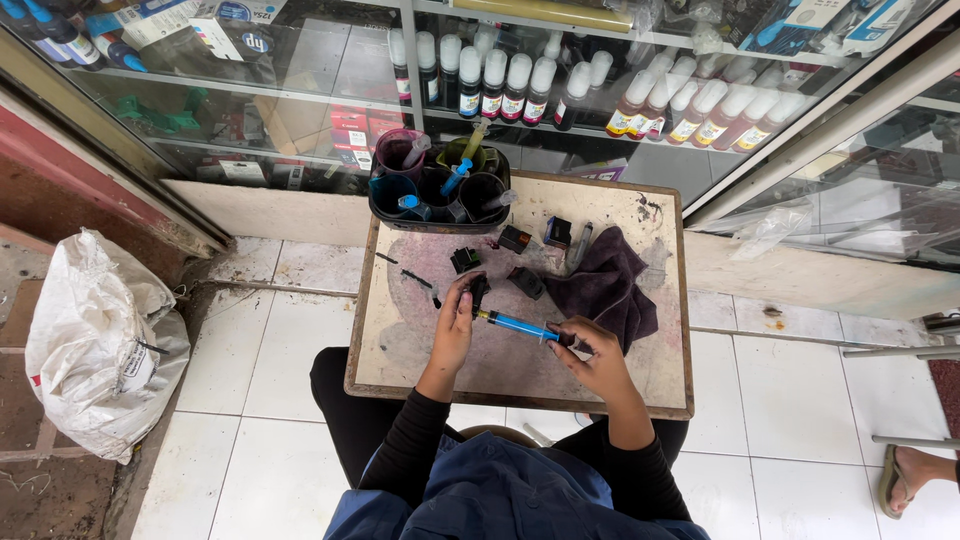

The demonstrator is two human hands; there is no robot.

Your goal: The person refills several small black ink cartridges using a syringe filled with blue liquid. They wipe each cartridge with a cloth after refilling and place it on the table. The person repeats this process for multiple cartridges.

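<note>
On the stained board (420,340) — left hand (455,325) grips cartridge (479,292), right hand (595,362) grips blue syringe (518,325).

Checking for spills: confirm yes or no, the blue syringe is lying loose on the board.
No, the right hand holds the blue syringe against the cartridge in the left hand.

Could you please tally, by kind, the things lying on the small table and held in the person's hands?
Black ink cartridges: 5, one in the left hand, four loose
Blue syringe, in the right hand: 1
Dark cloth: 1
Black tray of cups: 1
Total: 8
</note>
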